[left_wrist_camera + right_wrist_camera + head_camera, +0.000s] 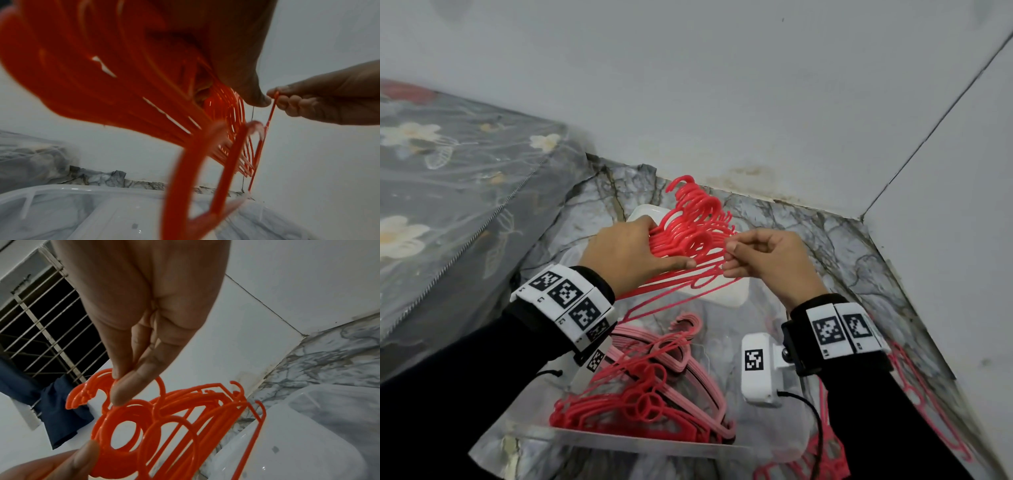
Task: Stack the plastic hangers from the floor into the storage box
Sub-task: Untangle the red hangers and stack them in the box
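Note:
My left hand [654,246] grips a thick bundle of red plastic hangers [688,226] held up above a white lid [732,294]; its thumb presses the bundle's near side. My right hand [732,255] pinches the outermost hanger of that bundle between thumb and fingertips [123,386]. In the left wrist view the bundle [123,81] fills the frame and the right hand [308,104] nips a thin red bar. The clear storage box [637,442] lies nearest me with red and pink hangers [654,394] stacked in it.
More pink and red hangers [928,404] lie on the marble floor at the right, by the wall. A flower-patterned mattress [448,192] borders the left. White walls meet in a corner behind. A barred window [41,337] shows in the right wrist view.

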